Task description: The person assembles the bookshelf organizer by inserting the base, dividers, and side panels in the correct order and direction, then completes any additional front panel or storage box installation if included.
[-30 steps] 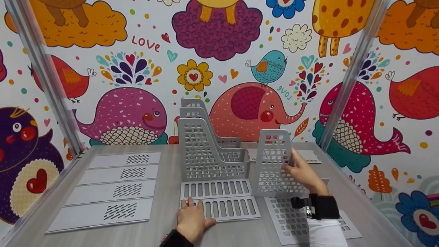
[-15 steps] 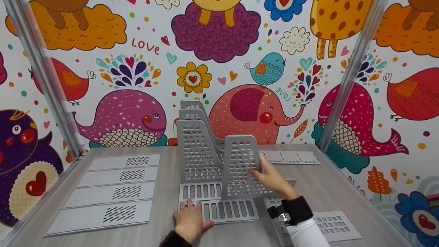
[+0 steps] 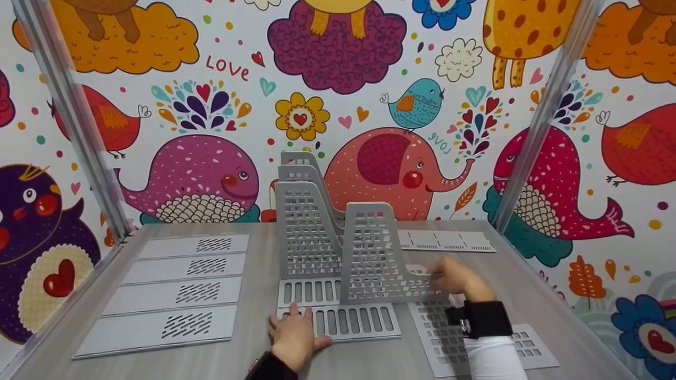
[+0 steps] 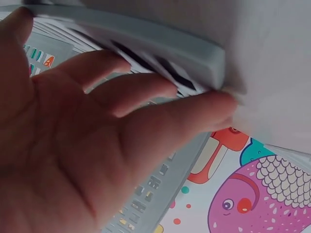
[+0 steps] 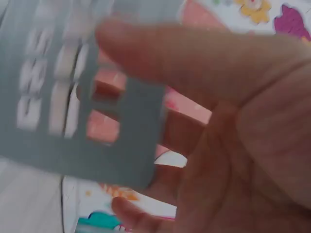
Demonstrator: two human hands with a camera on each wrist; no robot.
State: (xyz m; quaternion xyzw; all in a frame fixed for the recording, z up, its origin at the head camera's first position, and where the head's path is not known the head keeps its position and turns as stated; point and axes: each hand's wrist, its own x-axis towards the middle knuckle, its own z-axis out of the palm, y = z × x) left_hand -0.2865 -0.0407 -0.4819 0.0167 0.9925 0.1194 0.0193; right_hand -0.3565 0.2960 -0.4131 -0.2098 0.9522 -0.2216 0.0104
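My right hand (image 3: 458, 277) pinches the low right end of a grey perforated file rack divider (image 3: 369, 248), thumb on its near face in the right wrist view. The divider stands upright, tall at left and low at right. Its bottom edge overlaps the grey slotted base (image 3: 364, 307) in the head view. My left hand (image 3: 293, 338) lies on the near left corner of that base with fingers spread, and its thumb runs along the base edge (image 4: 146, 34) in the left wrist view. Behind, several like dividers (image 3: 303, 237) stand upright in a row, partly hidden.
Light grey panels (image 3: 137, 298) with slanted slots lie flat at left. A pale strip (image 3: 443, 240) lies at the back right. Flat perforated panels (image 3: 441, 364) lie at the near right, partly under my right arm. Metal posts (image 3: 538, 137) and patterned walls enclose the table.
The held divider has moved left until it overlaps the base. My right hand has shifted from its tall upright edge to its low right end. The left hand stays in place.
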